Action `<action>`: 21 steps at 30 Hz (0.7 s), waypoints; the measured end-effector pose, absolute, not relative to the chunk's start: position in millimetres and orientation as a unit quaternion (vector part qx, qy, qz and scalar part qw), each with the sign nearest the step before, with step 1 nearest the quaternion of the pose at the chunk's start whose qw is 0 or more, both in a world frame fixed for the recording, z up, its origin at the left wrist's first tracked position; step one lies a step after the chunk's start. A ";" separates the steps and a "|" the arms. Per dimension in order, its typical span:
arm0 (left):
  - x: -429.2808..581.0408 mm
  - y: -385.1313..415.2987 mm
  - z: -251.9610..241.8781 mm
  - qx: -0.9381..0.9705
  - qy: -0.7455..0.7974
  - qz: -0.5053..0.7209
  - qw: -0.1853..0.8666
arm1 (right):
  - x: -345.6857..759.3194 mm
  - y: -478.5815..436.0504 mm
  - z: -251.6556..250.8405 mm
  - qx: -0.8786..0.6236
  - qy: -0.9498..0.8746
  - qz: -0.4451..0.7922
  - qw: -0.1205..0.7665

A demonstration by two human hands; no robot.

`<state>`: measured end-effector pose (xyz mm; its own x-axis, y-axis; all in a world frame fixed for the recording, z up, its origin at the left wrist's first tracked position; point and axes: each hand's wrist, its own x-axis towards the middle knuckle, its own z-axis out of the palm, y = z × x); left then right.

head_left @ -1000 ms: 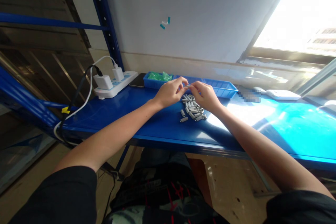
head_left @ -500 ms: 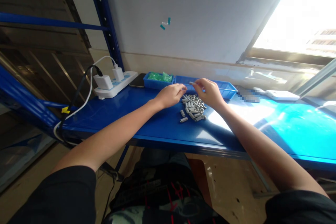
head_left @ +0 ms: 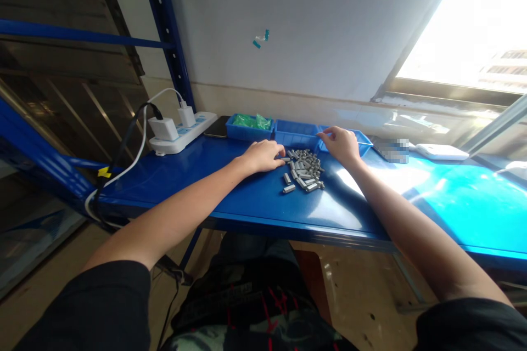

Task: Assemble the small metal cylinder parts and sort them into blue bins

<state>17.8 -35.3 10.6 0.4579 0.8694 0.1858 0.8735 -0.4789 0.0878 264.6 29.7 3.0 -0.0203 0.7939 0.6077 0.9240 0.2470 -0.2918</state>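
Note:
My left hand (head_left: 263,157) is at the left edge of a pile of small grey metal hex standoffs (head_left: 303,167) on the blue table. Its thumb and forefinger close around the end of one standoff (head_left: 287,159) lying there. My right hand (head_left: 342,144) is over the near rim of the right blue bin (head_left: 364,145), close to the divide with the middle blue bin (head_left: 297,136). Its fingers point left and stand apart, with no piece visible in them. The inside of the right bin is partly hidden behind that hand.
A left blue bin (head_left: 249,132) holds green plastic bags (head_left: 257,121). Beside it lie a dark phone (head_left: 217,126) and a white power strip (head_left: 185,134) with chargers and cables. A flat dark item (head_left: 391,151) and a white box (head_left: 442,151) lie at the right.
My right hand has moved right, from above the pile to the right bin; the pale piece it pinched no longer shows. My left hand has lowered to the pile's left edge.

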 end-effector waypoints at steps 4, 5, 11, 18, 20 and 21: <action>19.4 -35.2 8.8 -0.852 -0.513 -0.103 0.021 | 260.9 26.1 3.8 -0.596 -0.710 -0.087 0.366; 19.9 -35.2 8.4 -0.848 -0.517 -0.112 0.021 | 259.1 23.8 4.4 -0.587 -0.714 -0.085 0.372; 18.8 -30.4 7.5 -0.826 -0.521 -0.216 0.018 | 230.6 -4.3 8.6 -0.417 -0.838 -0.043 0.349; 19.2 -25.9 6.4 -0.825 -0.495 -0.273 0.012 | 207.6 -22.4 5.1 -0.366 -0.881 -0.059 0.295; 19.8 -27.0 7.1 -0.825 -0.491 -0.279 -0.006 | 209.9 -21.4 4.7 -0.370 -0.877 -0.060 0.302; 20.0 -27.9 7.7 -0.826 -0.488 -0.280 -0.015 | 211.1 -20.9 4.9 -0.367 -0.877 -0.057 0.306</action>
<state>20.0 -27.9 7.7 0.3662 0.8153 0.4485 0.7982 -0.5229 0.2990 211.1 -20.9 4.9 -0.5440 0.6084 0.5779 0.6784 0.7242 -0.1238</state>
